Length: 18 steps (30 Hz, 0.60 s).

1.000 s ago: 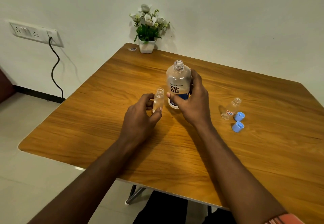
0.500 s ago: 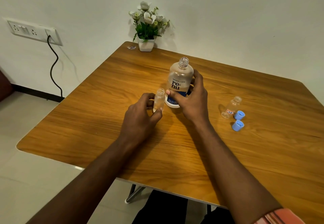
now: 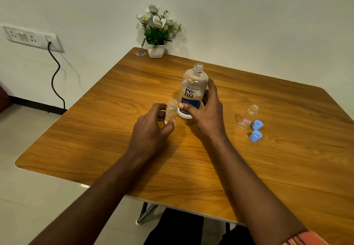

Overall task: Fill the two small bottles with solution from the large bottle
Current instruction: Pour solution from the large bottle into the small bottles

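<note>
Clear renu solution bottle, uncapped, near upright, gripped low by right hand. Left hand pinches small bottle upright, just left of right thumb; pour likely needs leftward tip; second small bottle stands right of right hand.

One view only, head-worn, wide-angle. Sits above the near edge of the tabletop, facing forward and down toward its far edge and the wall. Close in: left hand and right hand mid-frame. Past the left edge, the floor shows.
</note>
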Each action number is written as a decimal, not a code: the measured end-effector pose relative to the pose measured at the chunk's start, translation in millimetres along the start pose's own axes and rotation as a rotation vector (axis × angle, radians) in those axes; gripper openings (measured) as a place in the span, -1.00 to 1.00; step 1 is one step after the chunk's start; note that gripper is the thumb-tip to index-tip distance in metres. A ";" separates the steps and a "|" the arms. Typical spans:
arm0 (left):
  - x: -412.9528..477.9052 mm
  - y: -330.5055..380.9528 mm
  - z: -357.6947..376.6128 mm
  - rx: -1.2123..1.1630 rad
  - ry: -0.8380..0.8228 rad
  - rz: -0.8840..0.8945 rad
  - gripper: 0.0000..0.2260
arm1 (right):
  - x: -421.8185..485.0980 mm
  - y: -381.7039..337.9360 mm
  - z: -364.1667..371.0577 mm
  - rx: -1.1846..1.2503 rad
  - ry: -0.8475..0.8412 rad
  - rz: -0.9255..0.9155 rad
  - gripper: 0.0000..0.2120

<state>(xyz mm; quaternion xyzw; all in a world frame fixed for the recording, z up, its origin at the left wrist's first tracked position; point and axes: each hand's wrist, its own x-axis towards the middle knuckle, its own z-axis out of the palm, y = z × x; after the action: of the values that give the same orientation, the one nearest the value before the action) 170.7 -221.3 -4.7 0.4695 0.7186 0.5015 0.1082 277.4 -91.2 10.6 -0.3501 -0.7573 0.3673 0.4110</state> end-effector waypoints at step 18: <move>2.1 -5.9 1.1 0.034 0.033 -0.047 -0.60 | -21.3 3.9 -6.6 0.030 -0.052 0.144 0.10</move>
<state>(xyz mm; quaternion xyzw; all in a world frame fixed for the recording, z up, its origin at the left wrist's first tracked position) 167.0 -219.3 -9.4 0.4461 0.7394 0.4942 0.1000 293.0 -105.3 2.1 -0.3878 -0.7352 0.4159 0.3691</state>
